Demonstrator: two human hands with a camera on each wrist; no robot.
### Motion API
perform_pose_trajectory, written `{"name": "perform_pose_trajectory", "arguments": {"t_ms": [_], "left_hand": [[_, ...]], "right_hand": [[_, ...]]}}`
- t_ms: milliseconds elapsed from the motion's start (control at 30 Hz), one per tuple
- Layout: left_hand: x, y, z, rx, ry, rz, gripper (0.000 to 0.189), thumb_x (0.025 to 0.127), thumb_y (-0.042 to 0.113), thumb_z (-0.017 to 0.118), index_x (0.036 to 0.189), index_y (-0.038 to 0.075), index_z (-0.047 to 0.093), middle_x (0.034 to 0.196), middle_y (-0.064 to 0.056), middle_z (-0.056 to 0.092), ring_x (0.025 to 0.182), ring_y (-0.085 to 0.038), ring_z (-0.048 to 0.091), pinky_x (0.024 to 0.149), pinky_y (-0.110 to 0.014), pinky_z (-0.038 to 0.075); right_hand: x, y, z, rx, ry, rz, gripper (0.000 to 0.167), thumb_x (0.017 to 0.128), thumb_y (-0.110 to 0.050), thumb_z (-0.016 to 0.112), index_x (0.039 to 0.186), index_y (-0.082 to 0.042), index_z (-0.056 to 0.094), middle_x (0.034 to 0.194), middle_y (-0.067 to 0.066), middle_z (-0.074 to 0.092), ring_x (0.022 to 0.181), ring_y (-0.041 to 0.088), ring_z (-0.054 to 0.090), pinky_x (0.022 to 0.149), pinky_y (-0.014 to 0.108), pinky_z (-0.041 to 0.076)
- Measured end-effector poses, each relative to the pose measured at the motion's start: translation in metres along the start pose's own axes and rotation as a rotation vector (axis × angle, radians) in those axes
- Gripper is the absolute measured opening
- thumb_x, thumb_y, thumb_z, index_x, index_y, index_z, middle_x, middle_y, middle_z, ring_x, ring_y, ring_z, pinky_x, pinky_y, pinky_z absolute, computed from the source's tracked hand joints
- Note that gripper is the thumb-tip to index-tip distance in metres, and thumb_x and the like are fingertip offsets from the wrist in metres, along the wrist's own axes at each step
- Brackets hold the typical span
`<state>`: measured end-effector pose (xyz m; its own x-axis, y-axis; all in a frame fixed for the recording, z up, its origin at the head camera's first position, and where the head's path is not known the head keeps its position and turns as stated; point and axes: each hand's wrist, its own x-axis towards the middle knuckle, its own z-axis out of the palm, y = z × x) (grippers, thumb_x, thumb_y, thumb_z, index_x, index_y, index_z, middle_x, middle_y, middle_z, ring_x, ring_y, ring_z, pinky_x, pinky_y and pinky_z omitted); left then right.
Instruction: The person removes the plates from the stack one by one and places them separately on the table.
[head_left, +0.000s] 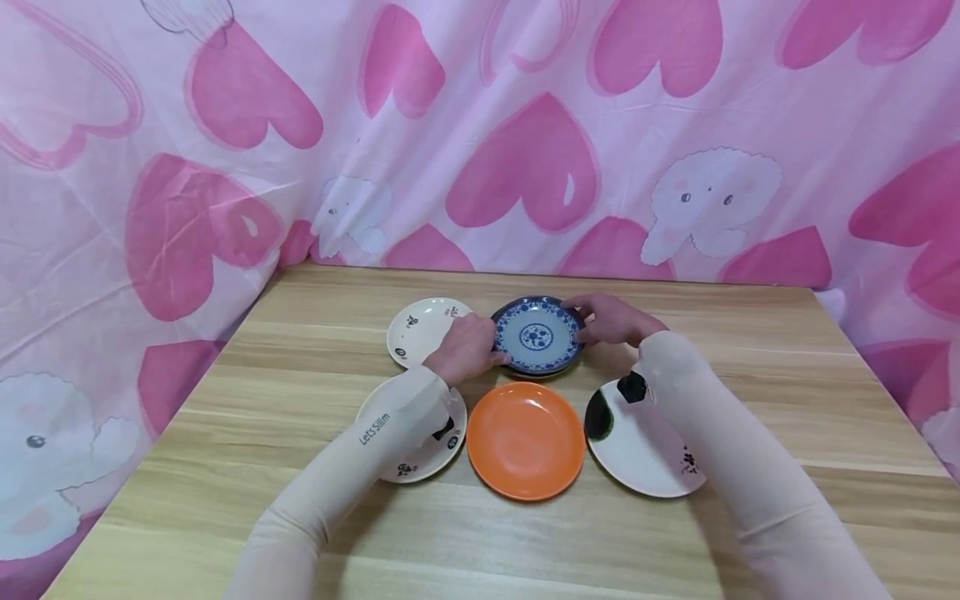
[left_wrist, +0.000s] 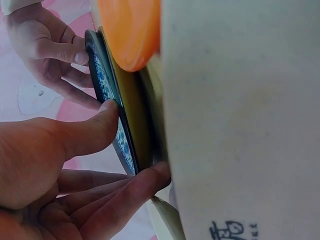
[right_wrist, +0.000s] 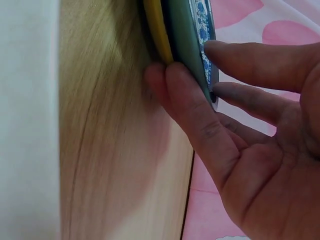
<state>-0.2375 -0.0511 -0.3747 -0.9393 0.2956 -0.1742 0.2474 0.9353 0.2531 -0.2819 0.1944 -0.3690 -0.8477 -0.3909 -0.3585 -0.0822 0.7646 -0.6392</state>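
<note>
A blue-and-white patterned plate (head_left: pixel 536 337) lies at the back of the group, on top of a yellow plate (left_wrist: pixel 132 105) whose side shows in both wrist views. My left hand (head_left: pixel 467 348) grips the blue plate's left edge, thumb on the rim and fingers lower down at the side. At the right edge, my right hand (head_left: pixel 611 319) holds the rim between thumb and fingers; in the right wrist view two fingertips (right_wrist: pixel 182 80) reach the yellow plate's edge. An orange plate (head_left: pixel 525 442) lies just in front of the stack.
A white plate with small dark drawings (head_left: pixel 423 329) lies left of the stack. Another white plate (head_left: pixel 427 458) is partly under my left sleeve, and a white plate with a dark green patch (head_left: pixel 637 458) under my right. A pink heart-print cloth (head_left: pixel 525 167) hangs behind the wooden table (head_left: pixel 247 400).
</note>
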Motion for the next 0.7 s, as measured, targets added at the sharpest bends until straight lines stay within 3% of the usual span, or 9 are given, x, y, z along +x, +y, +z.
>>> {"name": "perform_pose_trajectory", "arguments": {"t_ms": [200,467,700], "left_hand": [[-0.001,0.0009,0.0006,0.008,0.008,0.01,0.044,0.087,0.039,0.077,0.114,0.004,0.073,0.084,-0.006,0.068,0.072,-0.018,0.06,0.054,-0.018,0.045],[-0.0028,0.0005,0.0007,0.005,0.004,0.041,0.047,0.082,0.036,0.083,0.114,0.004,0.072,0.092,-0.007,0.071,0.08,-0.018,0.062,0.069,-0.023,0.054],[-0.0019,-0.0002,-0.0014,0.001,-0.003,0.054,0.043,0.082,0.034,0.084,0.111,0.004,0.072,0.089,-0.005,0.07,0.078,-0.017,0.061,0.064,-0.022,0.052]], "right_hand": [[-0.001,0.0051,0.0013,0.0,0.026,-0.03,0.061,0.093,-0.004,0.065,0.151,-0.011,0.045,0.144,0.026,0.049,0.127,0.04,0.049,0.109,0.054,0.048],[-0.0028,0.0085,0.0021,-0.008,0.065,-0.024,0.063,0.09,0.0,0.066,0.149,-0.015,0.049,0.145,0.024,0.049,0.124,0.038,0.048,0.106,0.05,0.051],[-0.0066,0.0091,-0.0036,0.036,0.102,-0.021,0.065,0.089,0.003,0.065,0.149,-0.018,0.049,0.152,0.024,0.044,0.123,0.038,0.048,0.101,0.045,0.056]]}}
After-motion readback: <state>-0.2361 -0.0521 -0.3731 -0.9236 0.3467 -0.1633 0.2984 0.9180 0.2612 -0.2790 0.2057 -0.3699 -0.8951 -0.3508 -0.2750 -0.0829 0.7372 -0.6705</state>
